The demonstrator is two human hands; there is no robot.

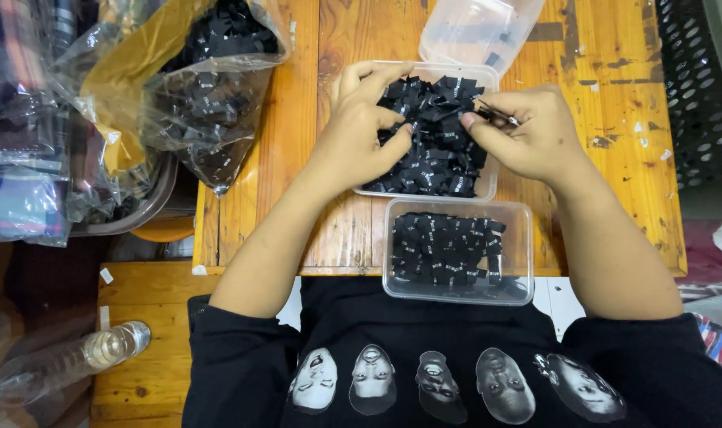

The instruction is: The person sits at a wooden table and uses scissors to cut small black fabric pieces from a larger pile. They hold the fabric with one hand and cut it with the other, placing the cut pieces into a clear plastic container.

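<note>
Near tub: a clear plastic tub (458,250) sits at the table's near edge, against the person's black shirt, part filled with small black cloth tags (444,247).
Middle tub: a second clear tub (487,184) stands just behind it, touching or nearly so, heaped with loose black tags (436,154).
Left hand: the left hand (363,131) rests on the heap, fingers curled narrow, thumb and forefinger pinching one tag.
Right hand: the right hand (527,131) hovers over the tub's right rim, fingers closed on a thin metal tool (497,113), seemingly tweezers, whose tip meets the pinched tag.
Lid: a clear lid or empty tub (478,32) lies tilted at the table's far edge.
Table: worn orange wooden table (614,95), paint scraped and flecked white.
Bag: a clear plastic bag (206,95) stuffed with black tags slumps over the far left corner.
Room: folded checked cloth in plastic (20,158) to the left; an empty plastic bottle (68,361) on a low wooden bench; a dark plastic crate (701,87) to the right.
</note>
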